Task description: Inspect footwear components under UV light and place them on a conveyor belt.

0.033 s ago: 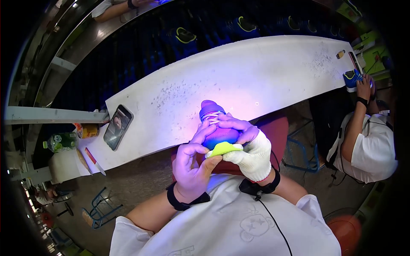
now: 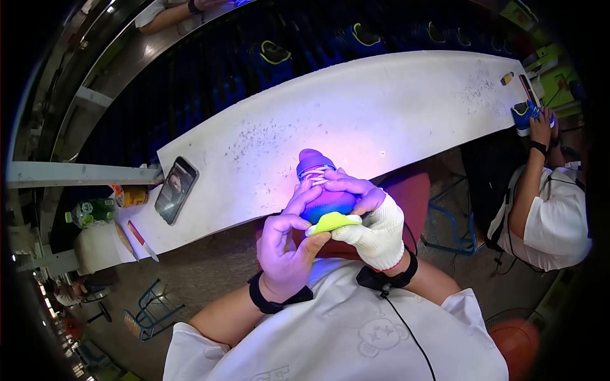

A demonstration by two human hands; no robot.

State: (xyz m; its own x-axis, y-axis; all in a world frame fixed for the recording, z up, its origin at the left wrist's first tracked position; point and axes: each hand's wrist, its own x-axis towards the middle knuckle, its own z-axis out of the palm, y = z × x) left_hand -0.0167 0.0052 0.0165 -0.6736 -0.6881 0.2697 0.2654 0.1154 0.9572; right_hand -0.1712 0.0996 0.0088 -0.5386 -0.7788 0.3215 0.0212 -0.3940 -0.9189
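A blue shoe [image 2: 327, 204] with pale laces is held in front of my chest at the table's near edge, tinted purple by the light. Bare and closed around its left side, my left hand [image 2: 284, 247] has the thumb at a yellow-green part [image 2: 333, 221] on the near end. My right hand [image 2: 380, 232], in a white knit glove with some fingertips bare, grips the right side, its thumb at the same part. Fingers of both hands reach over the laces. The shoe's underside is hidden.
The white table [image 2: 394, 95] holds a phone [image 2: 176, 190], a red-handled knife [image 2: 141, 240], a can [image 2: 131, 195] and a green bottle [image 2: 92, 213] toward the left. Beyond runs a dark conveyor with several shoes [image 2: 274, 52]. A co-worker [image 2: 540, 209] at right handles another shoe [image 2: 524, 114].
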